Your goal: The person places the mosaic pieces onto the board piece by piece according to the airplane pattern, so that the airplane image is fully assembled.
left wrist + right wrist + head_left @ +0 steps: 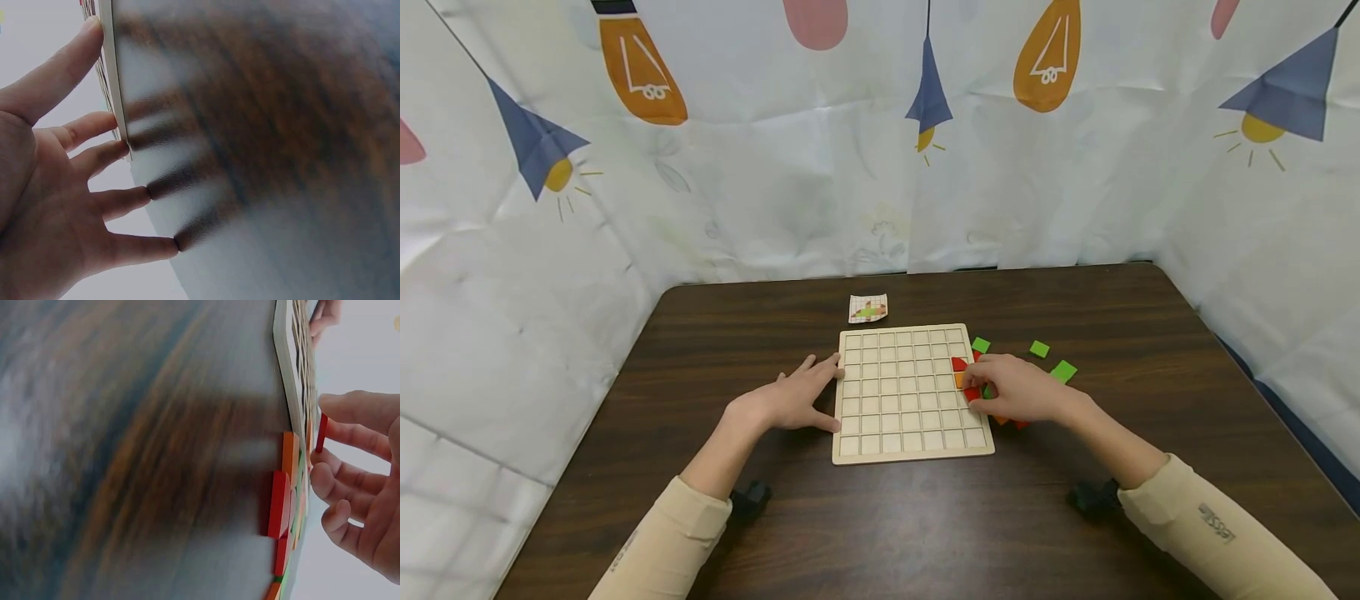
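A pale wooden grid board (pixel 898 387) lies flat on the table. My left hand (pixel 786 400) is at its left edge, fingers spread, with the thumb and some fingertips against the rim. Over the board's right edge, my right hand (pixel 1026 387) pinches a thin red tile (pixel 321 432) between thumb and fingers. Close to those fingertips, a red piece with a curved side (pixel 958 364) and an orange tile (pixel 959 380) lie in the right column. Several red, orange and green pieces sit beside the board, partly hidden beneath the right hand.
Beyond the board lies a small card (pixel 868 309) with a coloured grid picture. Loose green tiles (pixel 1039 349) are spread on the dark wooden table (pixel 895 525) to the right. A patterned white curtain (pixel 820 192) hangs behind the table.
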A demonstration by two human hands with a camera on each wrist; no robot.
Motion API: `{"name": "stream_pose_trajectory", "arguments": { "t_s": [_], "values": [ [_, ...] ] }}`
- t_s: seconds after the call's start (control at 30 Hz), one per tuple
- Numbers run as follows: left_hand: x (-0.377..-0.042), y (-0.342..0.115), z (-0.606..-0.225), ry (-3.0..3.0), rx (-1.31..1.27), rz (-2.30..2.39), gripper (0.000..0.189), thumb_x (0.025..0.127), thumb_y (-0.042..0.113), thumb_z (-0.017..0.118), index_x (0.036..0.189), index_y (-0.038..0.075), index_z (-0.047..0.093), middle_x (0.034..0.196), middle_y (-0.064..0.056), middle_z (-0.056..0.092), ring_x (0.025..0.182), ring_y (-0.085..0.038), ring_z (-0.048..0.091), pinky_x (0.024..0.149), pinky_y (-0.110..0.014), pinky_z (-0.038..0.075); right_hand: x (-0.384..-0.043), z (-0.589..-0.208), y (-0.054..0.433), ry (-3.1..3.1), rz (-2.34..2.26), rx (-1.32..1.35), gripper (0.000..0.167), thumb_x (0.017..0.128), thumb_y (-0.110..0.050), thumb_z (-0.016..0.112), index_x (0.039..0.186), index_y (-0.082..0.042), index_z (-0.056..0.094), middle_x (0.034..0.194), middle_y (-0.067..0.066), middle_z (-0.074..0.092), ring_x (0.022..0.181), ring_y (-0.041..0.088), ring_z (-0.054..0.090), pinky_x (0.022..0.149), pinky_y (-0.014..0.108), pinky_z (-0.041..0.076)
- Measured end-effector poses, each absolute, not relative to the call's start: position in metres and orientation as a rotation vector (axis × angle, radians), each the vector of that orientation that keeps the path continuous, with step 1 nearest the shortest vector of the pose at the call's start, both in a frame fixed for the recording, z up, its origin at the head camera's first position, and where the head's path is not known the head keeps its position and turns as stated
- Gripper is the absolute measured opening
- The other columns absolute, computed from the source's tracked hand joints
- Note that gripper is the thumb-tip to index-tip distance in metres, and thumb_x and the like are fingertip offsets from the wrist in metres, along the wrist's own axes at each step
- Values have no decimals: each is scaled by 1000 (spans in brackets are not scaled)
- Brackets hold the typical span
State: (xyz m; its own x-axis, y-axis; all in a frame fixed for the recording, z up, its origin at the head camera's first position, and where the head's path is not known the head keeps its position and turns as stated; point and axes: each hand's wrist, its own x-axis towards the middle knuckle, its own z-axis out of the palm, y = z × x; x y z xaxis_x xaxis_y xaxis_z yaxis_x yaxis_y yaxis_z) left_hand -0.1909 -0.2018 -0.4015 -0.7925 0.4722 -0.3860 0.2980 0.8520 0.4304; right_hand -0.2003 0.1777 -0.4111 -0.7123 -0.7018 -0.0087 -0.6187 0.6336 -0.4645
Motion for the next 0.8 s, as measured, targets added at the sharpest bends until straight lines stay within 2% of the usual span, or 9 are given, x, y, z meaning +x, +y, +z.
{"name": "stream_pose_trajectory", "arguments": {
  "t_s": [0.2,0.6,0.8],
  "values": [
    [-191,-202,-402,2539,573,484,83,91,41,80,157,10,40,171,-15,6,154,-44,1,110,-79,9,-198,-413,171,2711,-569,-1056,20,90,-21,81,106,-14,72,98,-5,63,80,12,57,70,30,51],
    [-192,-203,-402,2540,574,482,83,91,42,80,157,11,40,171,-15,7,154,-44,2,110,-79,9,-199,-414,172,2703,-582,-1086,16,91,-15,81,106,-14,75,102,-4,66,86,14,62,75,32,53],
    [-191,-204,-400,2541,566,474,83,91,41,80,157,10,40,171,-16,7,154,-45,2,110,-79,9,-201,-416,169,2712,-568,-1093,19,90,-18,83,107,-14,75,103,-5,67,91,15,63,79,33,54]
  ]
}}
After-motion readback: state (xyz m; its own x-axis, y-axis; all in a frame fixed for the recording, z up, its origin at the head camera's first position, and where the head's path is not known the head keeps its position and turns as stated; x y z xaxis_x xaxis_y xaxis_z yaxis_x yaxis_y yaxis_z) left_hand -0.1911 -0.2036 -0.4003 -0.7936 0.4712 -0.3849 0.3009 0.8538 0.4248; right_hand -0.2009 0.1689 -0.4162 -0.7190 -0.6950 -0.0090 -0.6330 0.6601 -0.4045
